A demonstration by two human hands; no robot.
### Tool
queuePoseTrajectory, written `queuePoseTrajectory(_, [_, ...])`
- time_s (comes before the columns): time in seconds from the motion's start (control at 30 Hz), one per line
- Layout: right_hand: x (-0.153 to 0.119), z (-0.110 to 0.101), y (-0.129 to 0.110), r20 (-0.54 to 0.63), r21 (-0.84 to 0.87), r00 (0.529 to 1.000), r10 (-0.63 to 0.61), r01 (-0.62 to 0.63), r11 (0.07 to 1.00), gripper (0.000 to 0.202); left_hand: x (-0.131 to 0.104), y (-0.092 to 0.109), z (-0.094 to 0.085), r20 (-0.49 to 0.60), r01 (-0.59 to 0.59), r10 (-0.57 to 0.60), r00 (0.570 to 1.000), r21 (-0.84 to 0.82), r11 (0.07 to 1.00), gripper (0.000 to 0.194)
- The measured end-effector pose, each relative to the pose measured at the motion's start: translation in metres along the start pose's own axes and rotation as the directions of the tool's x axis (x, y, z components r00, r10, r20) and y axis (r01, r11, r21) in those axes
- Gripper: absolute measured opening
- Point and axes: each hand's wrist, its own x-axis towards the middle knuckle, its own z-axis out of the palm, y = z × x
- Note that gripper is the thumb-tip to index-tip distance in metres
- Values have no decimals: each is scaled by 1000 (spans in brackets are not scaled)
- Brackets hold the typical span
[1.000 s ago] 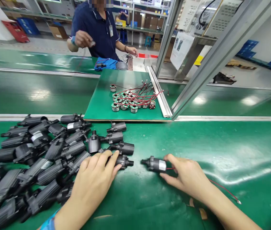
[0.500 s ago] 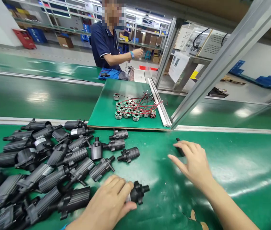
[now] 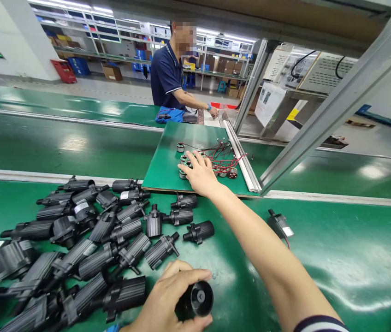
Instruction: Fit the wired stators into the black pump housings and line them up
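My left hand (image 3: 171, 295) grips a black pump housing (image 3: 202, 299); its round open end faces me and shows a hollow inside. With fingers spread, my right hand (image 3: 200, 174) is over the cluster of small motor stators (image 3: 184, 159) with green circuit boards and red and black wires. Part of that cluster is hidden by the hand, and I cannot tell whether the fingertips touch it. A pile of ribbed black pump housings (image 3: 102, 263) covers the left of the green bench. To the right of my forearm lies one black pump (image 3: 279, 225) with a white label and a red wire.
The stators rest on a raised green board (image 3: 161, 157), edged on its right by white strips (image 3: 242, 157). A slanted metal post (image 3: 320, 110) rises beside it. Across the bench, a person in a dark blue shirt (image 3: 166, 74) works near a blue cloth (image 3: 169, 115).
My right hand has left the pump at the right and reached forward to the stators. My left hand has turned its housing so the open end faces me. The co-worker's hand has lowered.
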Motion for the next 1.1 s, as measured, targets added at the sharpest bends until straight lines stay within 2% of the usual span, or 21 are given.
queuePoseTrajectory(0.1, [-10, 2, -1, -80, 26, 997, -3, 5, 1000, 35, -2, -2, 3, 1, 45, -45, 999, -42, 998, 63])
queuePoseTrajectory(0.17, [-30, -3, -3, -148, 127, 989, -22, 41, 991, 35, -3, -1, 4, 14, 87, -86, 996, -77, 993, 60])
queuePoseTrajectory(0.27, [-76, -20, -9, -269, 311, 963, -26, 113, 944, 38, -3, 2, 3, 25, 131, -130, 991, -100, 986, 53])
queuePoseTrajectory(0.37, [-134, -51, -20, -365, 331, 929, -55, 184, 926, 43, -2, 4, 3, 1, 144, -144, 990, -80, 986, 53])
queuePoseTrajectory(0.47, [-186, -87, -36, -332, 281, 936, -115, 215, 935, 48, -2, 7, 6, -28, 157, -160, 987, -82, 984, 53])
queuePoseTrajectory(0.57, [-218, -116, -51, -245, 213, 958, -148, 202, 956, 45, -1, 11, 9, -23, 151, -156, 988, -137, 979, 47])
queuePoseTrajectory(0.63, [-225, -124, -57, -168, 220, 975, -143, 179, 959, 41, -1, 14, 9, 6, 153, -154, 988, -165, 974, 45])
queuePoseTrajectory(0.7, [-225, -124, -60, -101, 259, 986, -136, 158, 953, 40, -1, 14, 10, 5, 151, -152, 988, -157, 976, 49])
queuePoseTrajectory(0.87, [-216, -108, -66, -4, 307, 990, -142, 136, 942, 44, -9, 10, 13, -32, 133, -138, 990, -127, 983, 69])
queuePoseTrajectory(1.0, [-213, -97, -70, 65, 337, 987, -149, 118, 934, 50, -13, 7, 15, -33, 123, -128, 991, -108, 987, 70])
queuePoseTrajectory(1.1, [-212, -89, -70, 99, 364, 988, -120, 76, 928, 50, -11, 7, 14, -33, 157, -162, 986, -116, 981, 70])
